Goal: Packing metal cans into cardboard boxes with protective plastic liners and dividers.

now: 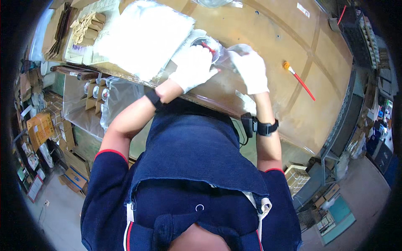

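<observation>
Both my hands wear white gloves and meet over a brown-topped table. Under the fingers of my left hand (192, 67) lies a round, dark and shiny item (200, 41) with a red part, wrapped in clear plastic. That hand curves over the item and covers much of it. Just to its right, my right hand (250, 70) has its fingers closed on the clear plastic bag (225, 58) around the item. A stack of bright white plastic sheets or bags (144, 35) sits by my left hand. A red-handled brush (302, 85) with yellowish bristles lies to the right.
Tan folded pieces (88, 28) rest on printed paper at the table's far left. Below that edge stands a plastic-lined box (79, 104) with cardboard dividers and several round items. A clear plastic thing (213, 2) is at the far edge. Cartons (40, 127) stand at left.
</observation>
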Motion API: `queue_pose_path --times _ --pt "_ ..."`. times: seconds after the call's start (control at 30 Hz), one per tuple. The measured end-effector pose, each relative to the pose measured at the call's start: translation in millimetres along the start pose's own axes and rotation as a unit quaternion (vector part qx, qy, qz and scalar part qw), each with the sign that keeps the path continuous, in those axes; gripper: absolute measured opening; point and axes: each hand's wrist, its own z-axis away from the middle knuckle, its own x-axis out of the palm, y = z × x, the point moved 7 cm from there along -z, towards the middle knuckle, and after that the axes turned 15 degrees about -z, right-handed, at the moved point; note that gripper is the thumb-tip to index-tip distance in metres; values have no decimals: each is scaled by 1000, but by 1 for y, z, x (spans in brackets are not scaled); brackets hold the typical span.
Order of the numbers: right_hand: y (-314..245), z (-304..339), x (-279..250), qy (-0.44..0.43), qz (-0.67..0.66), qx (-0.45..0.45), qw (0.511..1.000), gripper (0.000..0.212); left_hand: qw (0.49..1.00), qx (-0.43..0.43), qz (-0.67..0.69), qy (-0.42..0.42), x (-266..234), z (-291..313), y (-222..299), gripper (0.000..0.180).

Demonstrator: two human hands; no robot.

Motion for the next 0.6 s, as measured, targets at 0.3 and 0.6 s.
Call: queue_pose_path --times 0.3,0.6 --pt "70 54 -26 74 -157 200 964 21 982 162 -90 36 -35 -35 -7 20" --pt "91 76 -47 105 -26 171 979 23 960 200 -167 108 -7 -109 -33 31"
